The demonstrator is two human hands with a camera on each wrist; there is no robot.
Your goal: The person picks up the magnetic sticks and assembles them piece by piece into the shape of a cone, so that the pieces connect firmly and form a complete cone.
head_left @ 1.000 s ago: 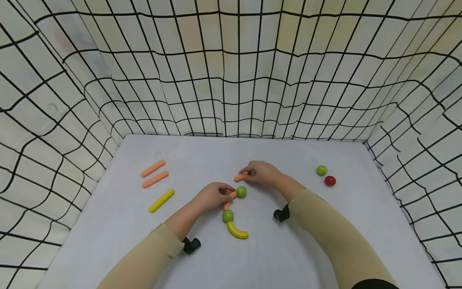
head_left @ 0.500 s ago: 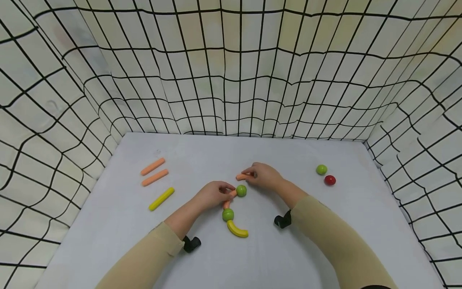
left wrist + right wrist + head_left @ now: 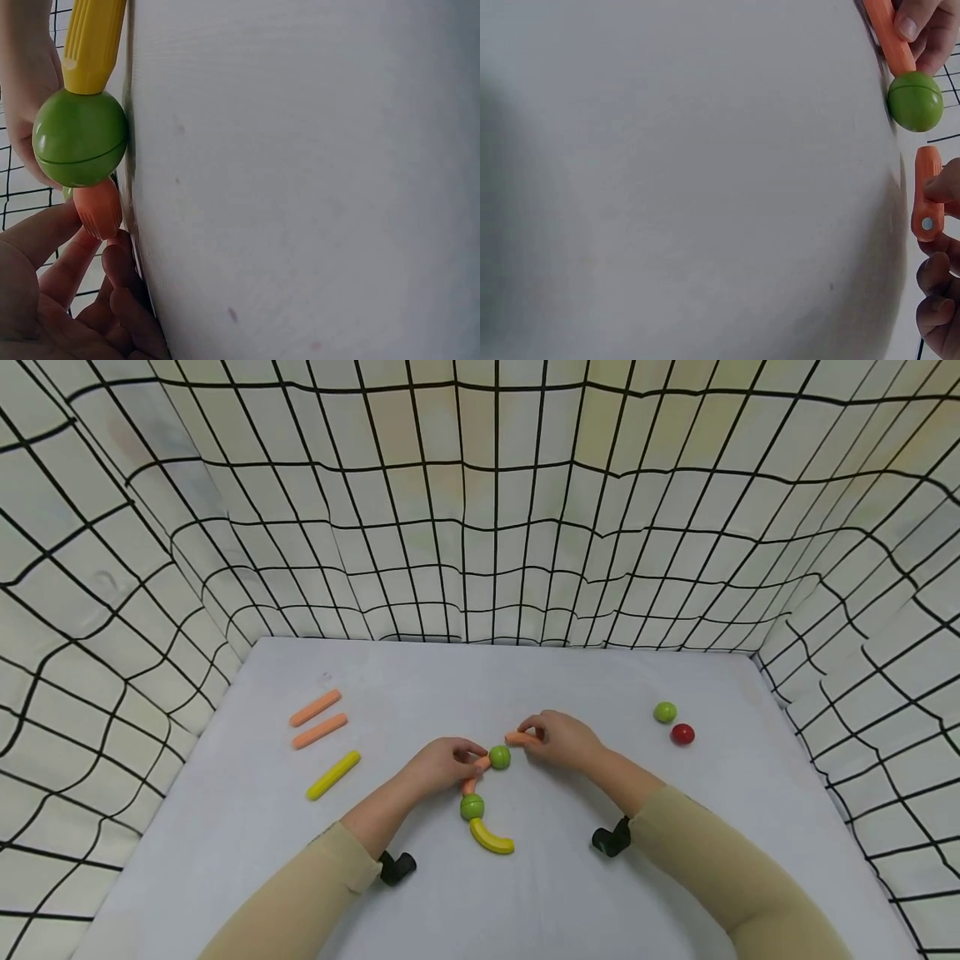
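Note:
On the white table a chain of toy pieces runs from a yellow curved stick [image 3: 491, 837] to a lower green ball [image 3: 472, 807], then an orange stick [image 3: 483, 763], then an upper green ball [image 3: 499, 757]. My left hand [image 3: 441, 766] pinches that orange stick close to the upper ball, its fingers hiding the stick's middle. Between the thumb and fingers of my right hand [image 3: 566, 742] is another orange stick [image 3: 928, 169], with a pale round spot at its near end. Its far end points at the upper ball, a small gap between them in the right wrist view.
At the left lie two orange sticks [image 3: 320, 731] and a straight yellow stick [image 3: 333, 775]. A loose green ball [image 3: 665, 712] and a red ball [image 3: 682, 734] sit at the right. Black-lined netting [image 3: 480, 543] encloses the table's back and sides.
My right hand has shifted right and slightly nearer to me with its orange stick, now beside the upper green ball. The left hand has kept its place on the chain.

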